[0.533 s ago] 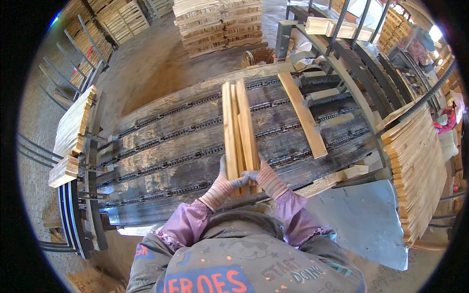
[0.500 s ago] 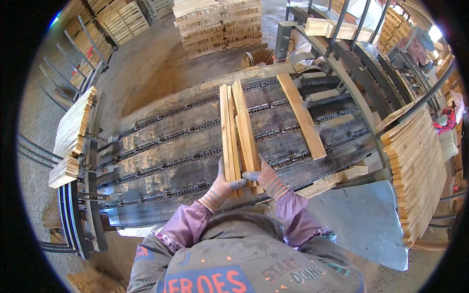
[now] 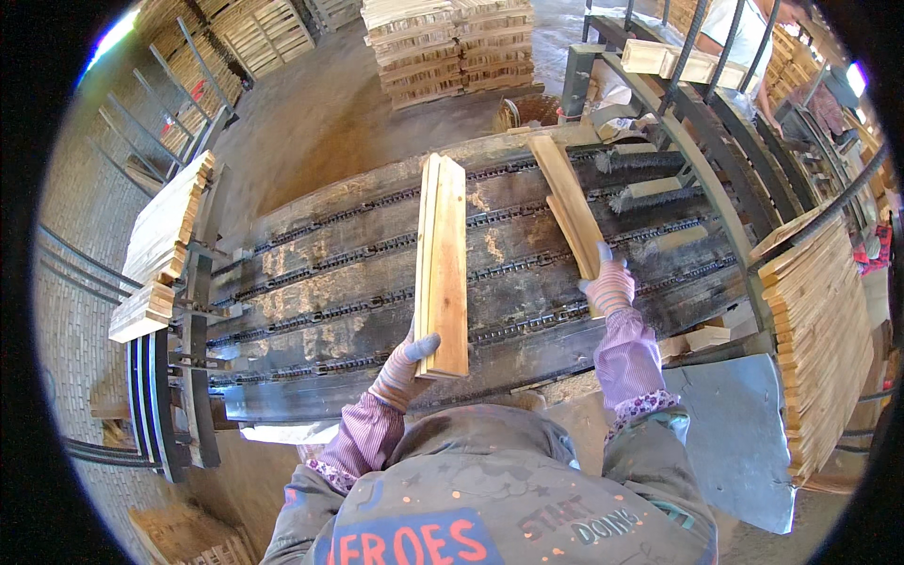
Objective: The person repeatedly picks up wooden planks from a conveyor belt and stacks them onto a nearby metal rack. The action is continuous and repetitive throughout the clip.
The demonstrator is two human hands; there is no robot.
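Observation:
My left hand [image 3: 403, 373], in a striped work glove with grey fingertips, is closed round the near end of a bundle of wooden boards [image 3: 444, 273]. Its thumb lies over the top and the boards are lined up side by side, pointing away from me above the chain conveyor [image 3: 377, 287]. To the right, my right hand [image 3: 612, 284], gloved alike, grips the near part of a wooden slat [image 3: 586, 218], with thumb and fingers on either side. A second slat [image 3: 562, 226] lies against its left edge, slightly askew.
Stacked boards stand in a left rack [image 3: 169, 221] and a right rack [image 3: 819, 330]. A grey metal sheet [image 3: 734, 433] lies at my right. Beyond the conveyor are a big wood pile [image 3: 452, 47] and a basket [image 3: 529, 111]. Another person [image 3: 749, 42] is at far right.
My right hand has left the bundle and moved right onto the slats. My left hand keeps the bundle, whose boards are now pressed together evenly. A second slat now shows at the right.

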